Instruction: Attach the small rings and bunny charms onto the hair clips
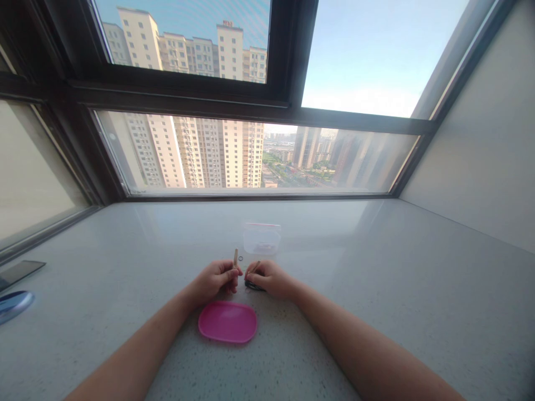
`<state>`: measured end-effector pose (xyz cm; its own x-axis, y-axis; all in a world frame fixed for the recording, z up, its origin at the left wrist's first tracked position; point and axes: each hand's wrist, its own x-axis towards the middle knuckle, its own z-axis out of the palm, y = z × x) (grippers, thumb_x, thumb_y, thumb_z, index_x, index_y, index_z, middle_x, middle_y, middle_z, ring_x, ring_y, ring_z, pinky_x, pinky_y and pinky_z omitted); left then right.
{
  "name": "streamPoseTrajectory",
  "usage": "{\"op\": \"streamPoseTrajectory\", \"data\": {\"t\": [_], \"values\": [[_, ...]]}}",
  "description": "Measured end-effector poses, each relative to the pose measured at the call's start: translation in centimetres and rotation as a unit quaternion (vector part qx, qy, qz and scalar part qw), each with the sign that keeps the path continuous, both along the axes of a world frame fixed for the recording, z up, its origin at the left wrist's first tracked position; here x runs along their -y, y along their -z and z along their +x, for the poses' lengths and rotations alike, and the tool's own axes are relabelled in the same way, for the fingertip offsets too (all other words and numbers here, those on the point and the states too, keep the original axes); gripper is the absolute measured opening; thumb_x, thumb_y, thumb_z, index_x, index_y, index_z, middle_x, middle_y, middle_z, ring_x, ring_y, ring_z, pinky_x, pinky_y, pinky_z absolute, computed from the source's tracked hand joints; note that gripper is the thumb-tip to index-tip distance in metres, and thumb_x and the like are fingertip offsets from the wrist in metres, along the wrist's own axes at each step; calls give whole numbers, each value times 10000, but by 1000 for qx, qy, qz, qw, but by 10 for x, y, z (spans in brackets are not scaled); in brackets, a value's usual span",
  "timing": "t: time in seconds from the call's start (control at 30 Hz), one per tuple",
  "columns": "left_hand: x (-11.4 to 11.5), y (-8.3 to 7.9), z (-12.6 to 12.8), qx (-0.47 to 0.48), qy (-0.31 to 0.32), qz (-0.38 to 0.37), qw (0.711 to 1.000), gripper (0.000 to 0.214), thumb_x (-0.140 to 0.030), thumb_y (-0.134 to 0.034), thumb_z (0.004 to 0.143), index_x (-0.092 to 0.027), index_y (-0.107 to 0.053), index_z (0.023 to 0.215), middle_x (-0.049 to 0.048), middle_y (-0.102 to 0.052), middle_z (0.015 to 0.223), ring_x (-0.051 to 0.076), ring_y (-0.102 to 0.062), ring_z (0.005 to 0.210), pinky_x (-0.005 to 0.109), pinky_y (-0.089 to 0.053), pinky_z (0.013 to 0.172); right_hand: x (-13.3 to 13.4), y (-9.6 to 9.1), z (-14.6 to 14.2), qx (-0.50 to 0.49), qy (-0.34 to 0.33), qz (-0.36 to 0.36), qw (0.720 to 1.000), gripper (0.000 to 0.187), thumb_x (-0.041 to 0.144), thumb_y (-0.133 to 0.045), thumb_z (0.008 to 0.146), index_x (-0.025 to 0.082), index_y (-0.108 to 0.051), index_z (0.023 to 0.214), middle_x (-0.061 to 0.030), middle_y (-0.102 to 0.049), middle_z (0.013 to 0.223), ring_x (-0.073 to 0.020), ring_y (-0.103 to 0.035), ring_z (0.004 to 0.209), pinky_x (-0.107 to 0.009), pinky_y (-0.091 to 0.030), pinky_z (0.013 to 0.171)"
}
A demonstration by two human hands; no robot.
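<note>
From where I stand, the person's bare forearms reach in across the pale, speckled stone windowsill [418, 289], and both hands meet near its middle, close together but with a narrow gap between them. The left hand [223, 277] has its grip pinched on a slim, tan, flat-sided stick [236, 256], which stands nearly upright, its upper end poking clear above the fingers. The right hand [270, 279] has its grip closed around a second tan piece, a short slanting sliver [256, 266] that shows above the thumb and fingers; the rest of it is hidden by the hand. Under the right fingers sits a dark, looped bundle [254, 286], too small to make out, and I cannot tell whether the hand holds it or merely covers it.

Just beyond the left fingertips lies a small dark ring [240, 258]. Farther from the person, behind both hands, rests a clear plastic container [262, 236] with a faint pinkish upper edge and something indistinct near its bottom. Nearer the person, just below the left hand, lies a shallow bright-pink tray [228, 323] with rounded ends. Well off to the left are a dark, flat rectangular object [20, 273] and a glossy blue rounded one [15, 306], cut off by the edge of the view.
</note>
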<state>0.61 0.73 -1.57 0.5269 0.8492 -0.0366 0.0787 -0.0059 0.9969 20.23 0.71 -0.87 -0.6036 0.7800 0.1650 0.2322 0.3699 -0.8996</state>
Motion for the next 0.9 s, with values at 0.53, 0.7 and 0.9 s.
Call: {"op": "streamPoseTrajectory", "data": {"t": [0.53,0.7,0.9], "values": [[2,-3,2,-14,-24,8,1000,290,-421,-525,757,-132,-537,778,-13,-547,559,106,-523,474,212,-364,461,-2,5,1,-11,1,31,999,198,252,-428,800,122,-557,727,-17,-528,715,-114,-460,674,-216,-362,636],[3,-5,2,-15,-26,6,1000,287,-415,-526,758,-129,-534,783,-10,-549,564,110,-528,489,228,-393,485,-1,4,3,26,16,54,998,215,275,-391,829,137,-509,716,1,-472,677,-107,-414,656,-208,-331,611],[2,-5,3,-8,-19,2,1000,269,-402,-527,764,-133,-521,770,-12,-549,554,115,-534,489,239,-408,489,-2,4,3,25,18,34,999,236,310,-372,842,148,-445,686,26,-357,603,-85,-321,572,-198,-272,521]]}}
